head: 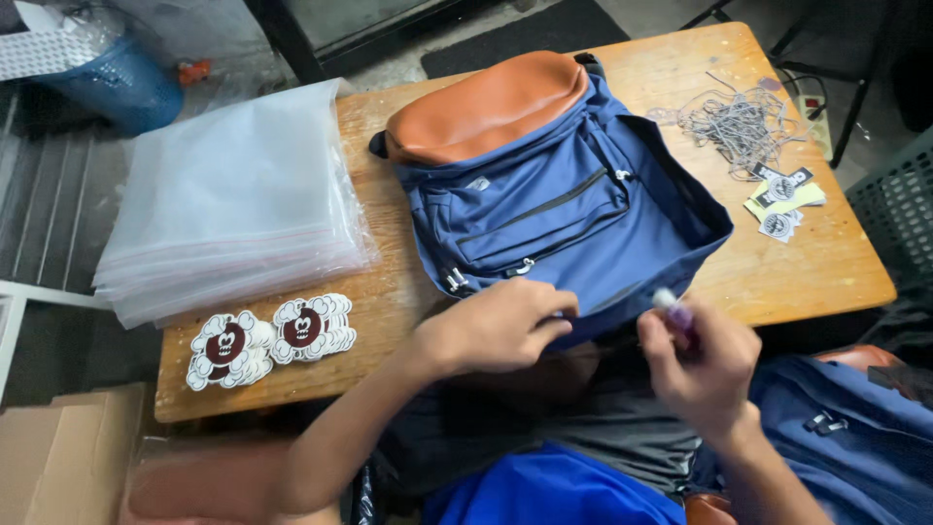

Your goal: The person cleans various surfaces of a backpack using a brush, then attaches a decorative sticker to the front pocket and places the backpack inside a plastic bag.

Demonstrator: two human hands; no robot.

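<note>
**Two hands at the near edge of a blue backpack on a wooden desk**

Seen from above, a navy blue fabric backpack with a tan leather top flap (pixel 544 185) lies flat across the middle of a worn wooden desk (pixel 826 262), its flap pointing away from the person and its bottom edge reaching the near side of the desk. Its front pocket zip is closed.

The left hand (pixel 501 326) rests on the near edge of the backpack, fingers curled and pinching the blue fabric. The right hand (pixel 700 360) is just beside it, a little off the desk edge, closed around a small slim object with a pale tip (pixel 666 298); what the object is cannot be told.

To the left of the backpack lies one thick stack of clear plastic bags (pixel 233 204), overhanging the desk edge. In front of it, near the desk's near left corner, sit two small piles of white cloud-shaped stickers with a dark red round face (pixel 270 340), side by side and touching.

On the far right part of the desk is one loose tangle of grey string loops (pixel 739 122), and just in front of it a small cluster of paper hang tags, black-and-white over pale yellow (pixel 785 201); their number is too small to count.

A blue plastic basket (pixel 117 83) stands on the floor at the upper left, holding clear wrapping. A second blue backpack (pixel 855 428) lies at the lower right, below the desk, beside the person's right arm. A brown cardboard box (pixel 58 457) shows at the lower left corner.
</note>
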